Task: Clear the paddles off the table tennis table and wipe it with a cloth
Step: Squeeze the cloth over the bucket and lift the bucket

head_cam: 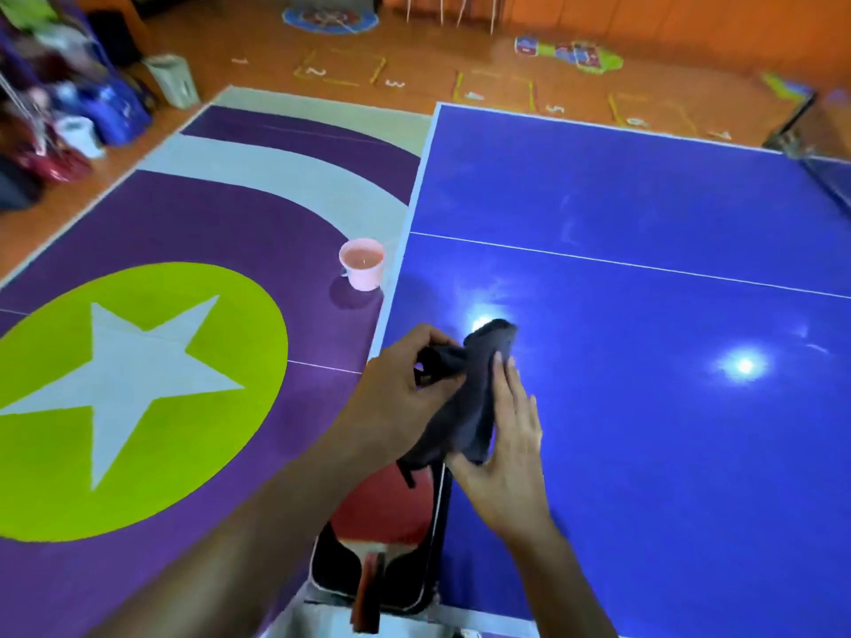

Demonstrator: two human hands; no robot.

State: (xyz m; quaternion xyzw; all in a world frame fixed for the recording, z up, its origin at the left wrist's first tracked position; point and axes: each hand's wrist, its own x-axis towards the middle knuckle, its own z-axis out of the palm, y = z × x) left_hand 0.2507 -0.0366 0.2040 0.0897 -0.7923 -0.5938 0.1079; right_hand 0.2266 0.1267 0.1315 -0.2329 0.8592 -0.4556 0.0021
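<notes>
A dark grey cloth [469, 398] hangs bunched between both hands just above the near left corner of the blue table tennis table [644, 315]. My left hand [400, 398] grips its upper end with curled fingers. My right hand [502, 458] lies against its right side with straight fingers, thumb tucked under the lower fold. Below the hands, beside the table's left edge, a red paddle [387, 508] lies on a black seat [414, 577], and its handle points toward me. The table's surface shows light glare and faint smears.
A pink plastic cup [363, 263] stands on the purple floor mat [184, 223] close to the table's left edge. Bags and a white bin [172, 80] crowd the far left wall. The net post [792, 131] sits at the far right.
</notes>
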